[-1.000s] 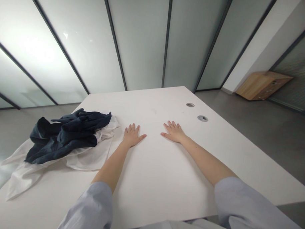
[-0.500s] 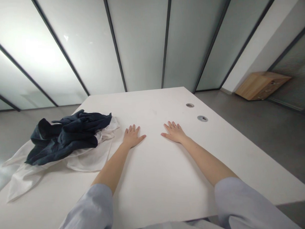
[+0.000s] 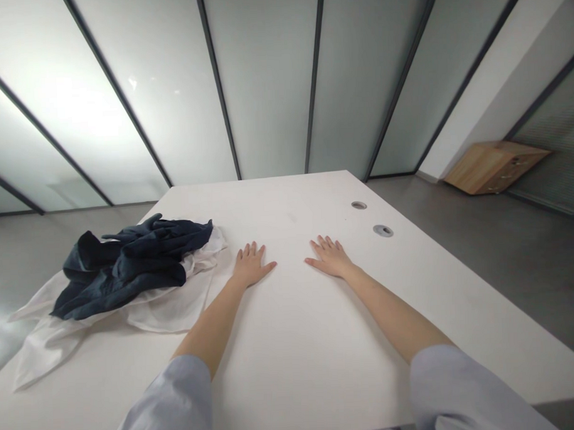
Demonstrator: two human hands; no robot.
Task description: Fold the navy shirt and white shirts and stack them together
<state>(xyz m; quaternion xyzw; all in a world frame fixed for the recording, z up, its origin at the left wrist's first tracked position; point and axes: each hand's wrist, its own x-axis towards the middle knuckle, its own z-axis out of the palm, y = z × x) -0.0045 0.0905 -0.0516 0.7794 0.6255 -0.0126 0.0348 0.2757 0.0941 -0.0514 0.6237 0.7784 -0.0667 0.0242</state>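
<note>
My left hand [image 3: 249,265] lies palm down on the white table [image 3: 301,340], its fingers spread and nothing in it. To its right, a short gap away, my right hand [image 3: 330,257] rests flat on the same tabletop, also empty with fingers apart. A crumpled dark navy garment [image 3: 128,264] is heaped left of my left hand. Beneath it spreads a thin white cloth [image 3: 172,310], whose right part comes close to my left wrist and forearm. How the two fabrics are folded inside the heap cannot be made out.
Two round cable grommets [image 3: 383,231] are set in the tabletop toward the right edge. Frosted glass panels [image 3: 268,84] with dark frames stand behind the table. On the grey floor at the far right is a wooden cabinet [image 3: 483,167].
The whole scene sits slightly lower in the picture, as from a small tilt of the head. Both hands and the fabrics keep their places on the table.
</note>
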